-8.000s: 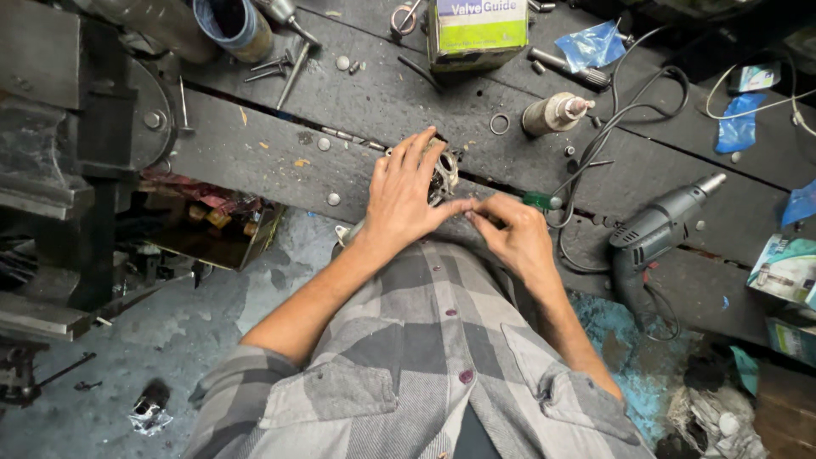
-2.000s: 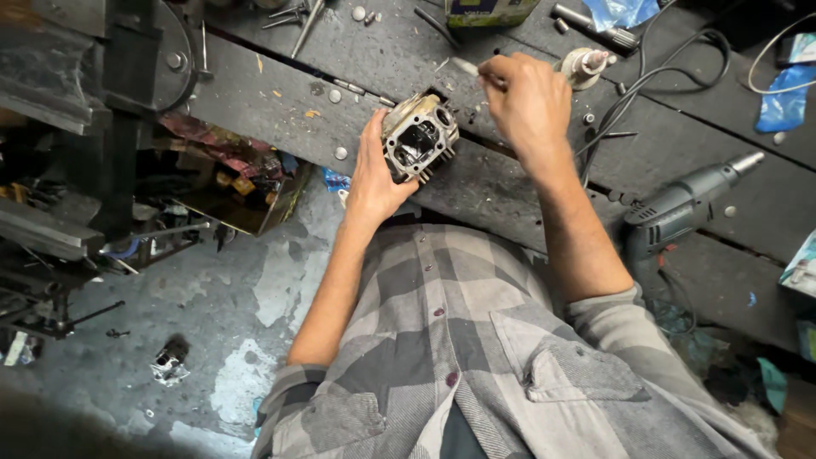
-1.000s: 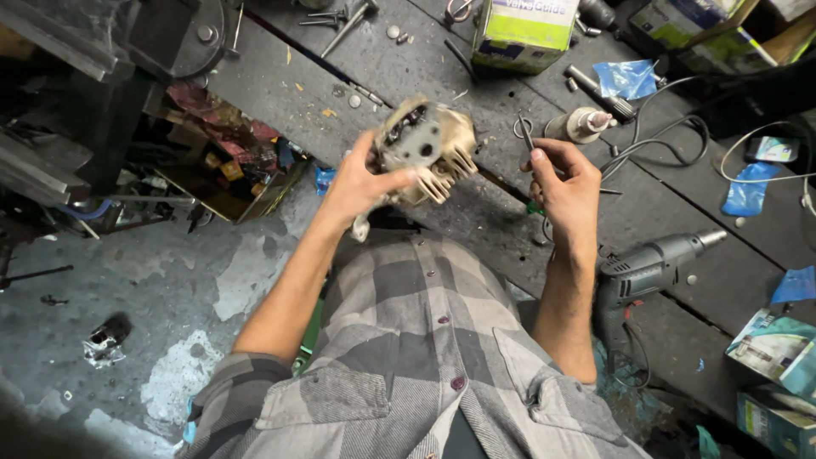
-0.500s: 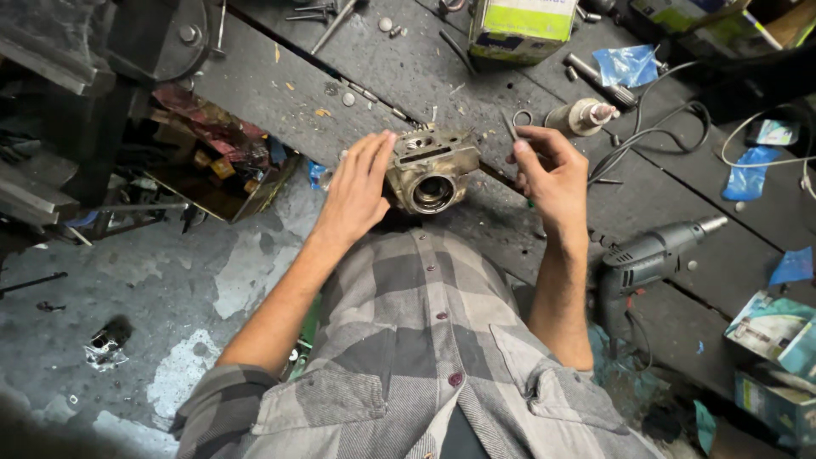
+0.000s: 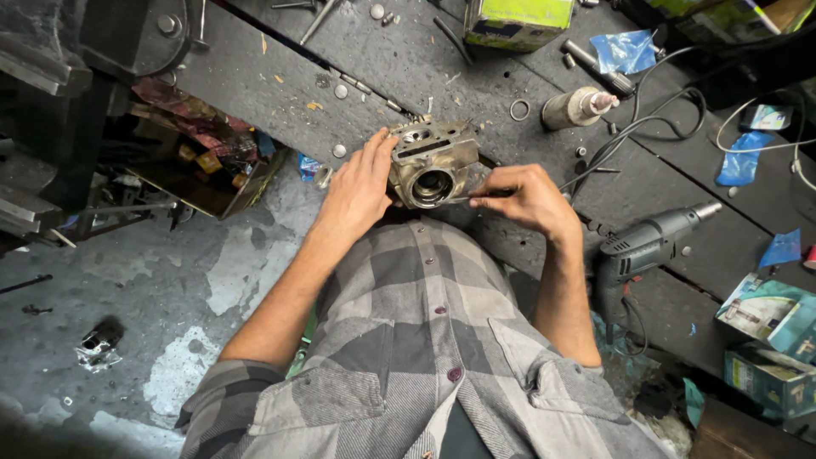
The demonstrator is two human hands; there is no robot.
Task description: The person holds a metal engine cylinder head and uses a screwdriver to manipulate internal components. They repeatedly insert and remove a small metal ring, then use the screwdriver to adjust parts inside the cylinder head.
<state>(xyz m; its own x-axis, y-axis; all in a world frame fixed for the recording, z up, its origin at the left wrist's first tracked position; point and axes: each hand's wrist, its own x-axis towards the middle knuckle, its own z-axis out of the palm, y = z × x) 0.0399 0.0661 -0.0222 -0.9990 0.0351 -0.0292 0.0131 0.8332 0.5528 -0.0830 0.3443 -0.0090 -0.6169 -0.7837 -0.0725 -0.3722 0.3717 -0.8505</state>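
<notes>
The left hand lies half open, palm and fingers pressed flat against the side of a grimy metal engine part standing at the near edge of the dark tabletop. The right hand is pinched shut on a thin tool whose tip reaches the part's round bore. Beyond it – one loose ring, one small bottle lying on its side, one green carton; one electric drill lies to the right
</notes>
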